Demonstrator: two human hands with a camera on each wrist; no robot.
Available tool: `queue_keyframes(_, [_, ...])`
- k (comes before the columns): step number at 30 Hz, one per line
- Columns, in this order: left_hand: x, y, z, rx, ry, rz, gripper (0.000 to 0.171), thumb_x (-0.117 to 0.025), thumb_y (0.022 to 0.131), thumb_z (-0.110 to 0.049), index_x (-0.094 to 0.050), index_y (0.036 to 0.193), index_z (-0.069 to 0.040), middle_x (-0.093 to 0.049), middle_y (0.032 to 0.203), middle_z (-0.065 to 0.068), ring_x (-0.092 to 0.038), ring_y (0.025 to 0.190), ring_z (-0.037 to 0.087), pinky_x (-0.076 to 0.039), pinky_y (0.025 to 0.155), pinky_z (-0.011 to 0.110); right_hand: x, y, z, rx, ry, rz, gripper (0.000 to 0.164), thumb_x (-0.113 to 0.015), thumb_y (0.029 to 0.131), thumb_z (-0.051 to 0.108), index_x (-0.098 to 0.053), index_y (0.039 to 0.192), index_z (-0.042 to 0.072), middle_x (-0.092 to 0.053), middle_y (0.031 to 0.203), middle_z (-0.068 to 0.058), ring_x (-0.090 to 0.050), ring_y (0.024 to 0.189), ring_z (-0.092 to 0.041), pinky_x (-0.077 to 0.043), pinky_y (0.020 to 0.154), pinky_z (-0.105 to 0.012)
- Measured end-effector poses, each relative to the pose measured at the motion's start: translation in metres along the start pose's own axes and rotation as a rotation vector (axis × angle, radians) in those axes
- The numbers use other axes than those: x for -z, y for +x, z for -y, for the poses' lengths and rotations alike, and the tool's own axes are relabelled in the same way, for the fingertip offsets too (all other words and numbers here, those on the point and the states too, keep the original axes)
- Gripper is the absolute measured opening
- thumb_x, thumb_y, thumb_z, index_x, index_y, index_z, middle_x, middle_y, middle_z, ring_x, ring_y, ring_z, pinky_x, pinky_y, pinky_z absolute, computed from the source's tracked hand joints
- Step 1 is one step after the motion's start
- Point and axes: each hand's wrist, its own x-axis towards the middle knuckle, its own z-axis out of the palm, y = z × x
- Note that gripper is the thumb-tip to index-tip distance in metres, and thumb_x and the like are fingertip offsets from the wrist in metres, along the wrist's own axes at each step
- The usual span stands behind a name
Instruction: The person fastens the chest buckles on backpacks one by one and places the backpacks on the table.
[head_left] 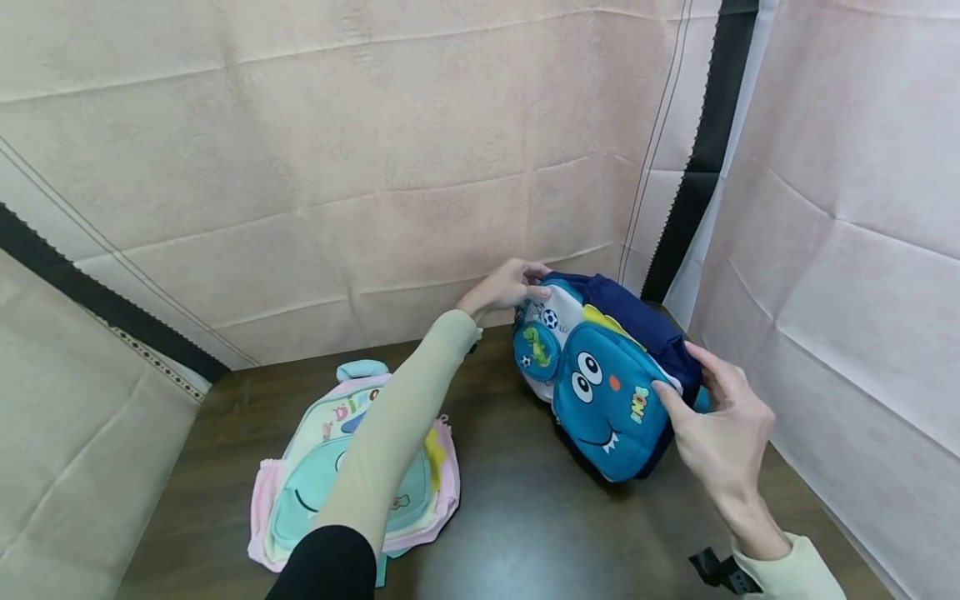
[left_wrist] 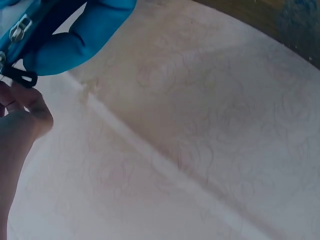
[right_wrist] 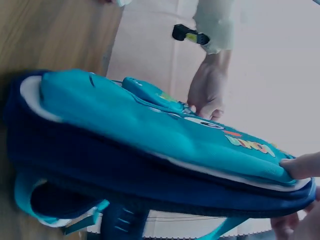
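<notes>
Blue backpack (head_left: 615,387) at 1 o'clock of table (head_left: 495,525), tilted; whether its bottom touches, cannot tell. Left hand (head_left: 508,287) pinches edge at bag's 11 o'clock, near zip pull (left_wrist: 21,76). Right hand (head_left: 723,421) grips bag's 3 o'clock side, thumb in front, fingers behind.

Risk, I judge: left pinch looks small; if cloth slips, bag may swing toward 6 o'clock. Uneven pull may fold soft body. Loose strap (right_wrist: 125,220) could catch underneath. Left sleeve (head_left: 397,417) crosses above pink backpack (head_left: 266,508) at 8 o'clock; low elbow could drag it.
</notes>
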Motion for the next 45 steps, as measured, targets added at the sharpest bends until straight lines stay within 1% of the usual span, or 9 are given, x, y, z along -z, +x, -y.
queue_keyframes(11, [0.019,-0.010,0.003,-0.018,0.068,0.079,0.035,-0.079,0.101,-0.017,-0.073,0.135,-0.012,-0.071,0.115,0.011,-0.062,0.103,0.025,-0.054,0.090,0.035,-0.009,-0.005,-0.016,0.340,0.043,-0.060,0.051,-0.087,0.076,-0.014,-0.079,0.125,-0.001,-0.078,0.119,-0.029,-0.058,0.126,0.010,-0.046,0.105,-0.003])
queue_keyframes(15, [0.023,-0.013,0.010,-0.039,0.069,0.091,0.036,-0.083,0.097,-0.012,-0.076,0.132,-0.010,-0.067,0.113,0.008,-0.058,0.100,0.023,-0.051,0.088,0.032,-0.015,-0.009,-0.025,0.450,0.072,-0.102,0.044,-0.083,0.077,-0.008,-0.080,0.120,-0.004,-0.080,0.114,-0.027,-0.062,0.123,0.004,-0.046,0.108,-0.006])
queue_keyframes(19, [0.028,-0.016,0.015,-0.056,0.103,0.124,0.038,-0.084,0.095,-0.011,-0.076,0.132,-0.007,-0.061,0.106,0.006,-0.054,0.095,0.022,-0.047,0.084,0.031,-0.019,-0.011,-0.028,0.497,0.097,-0.115,0.035,-0.082,0.087,0.008,-0.080,0.119,-0.006,-0.080,0.113,-0.029,-0.065,0.120,-0.003,-0.046,0.110,-0.008])
queue_keyframes(23, [0.032,-0.018,0.017,-0.032,0.087,0.186,0.032,-0.084,0.095,-0.008,-0.075,0.126,-0.006,-0.057,0.095,0.002,-0.053,0.084,0.018,-0.048,0.078,0.028,-0.014,-0.014,-0.026,0.441,0.084,-0.043,0.042,-0.087,0.089,0.013,-0.077,0.127,-0.004,-0.077,0.119,-0.030,-0.059,0.130,0.010,-0.045,0.112,-0.008])
queue_keyframes(28, [0.035,-0.019,0.025,0.016,0.039,0.269,0.022,-0.083,0.095,-0.005,-0.069,0.113,-0.008,-0.054,0.083,0.000,-0.052,0.074,0.016,-0.054,0.072,0.026,-0.005,-0.022,-0.022,0.269,0.002,0.073,0.066,-0.095,0.072,-0.007,-0.076,0.134,0.005,-0.078,0.118,-0.023,-0.056,0.118,0.023,-0.044,0.097,0.000])
queue_keyframes(32, [0.037,-0.020,0.033,0.023,-0.001,0.313,0.021,-0.082,0.096,-0.004,-0.065,0.107,-0.011,-0.055,0.087,-0.002,-0.051,0.077,0.013,-0.056,0.078,0.026,-0.003,-0.029,-0.019,0.122,0.026,0.136,0.062,-0.092,0.078,-0.008,-0.077,0.135,0.009,-0.079,0.118,0.002,-0.061,0.111,0.020,-0.046,0.092,0.001])
queue_keyframes(36, [0.040,-0.022,0.042,0.048,-0.113,0.367,0.016,-0.074,0.101,-0.003,-0.064,0.106,-0.014,-0.060,0.092,-0.002,-0.060,0.085,0.015,-0.060,0.091,0.037,0.000,-0.032,-0.017,-0.026,0.094,0.224,0.054,-0.087,0.087,-0.006,-0.075,0.137,0.007,-0.069,0.122,0.029,-0.066,0.112,0.015,-0.050,0.096,-0.001])
queue_keyframes(41, [0.039,-0.026,0.050,0.085,-0.272,0.378,0.012,-0.068,0.104,-0.005,-0.065,0.099,-0.015,-0.060,0.092,-0.003,-0.059,0.090,0.015,-0.059,0.093,0.040,0.006,-0.035,-0.020,-0.026,0.100,0.310,0.048,-0.084,0.089,-0.008,-0.074,0.135,0.001,-0.066,0.122,0.034,-0.066,0.112,0.017,-0.049,0.099,-0.001])
queue_keyframes(45, [0.036,-0.028,0.055,0.092,-0.315,0.353,0.013,-0.071,0.103,-0.005,-0.067,0.094,-0.014,-0.062,0.091,-0.003,-0.057,0.087,0.015,-0.055,0.083,0.031,0.010,-0.034,-0.027,-0.025,0.091,0.300,0.053,-0.088,0.084,-0.008,-0.075,0.133,0.005,-0.073,0.122,0.022,-0.068,0.104,0.014,-0.049,0.097,-0.001])
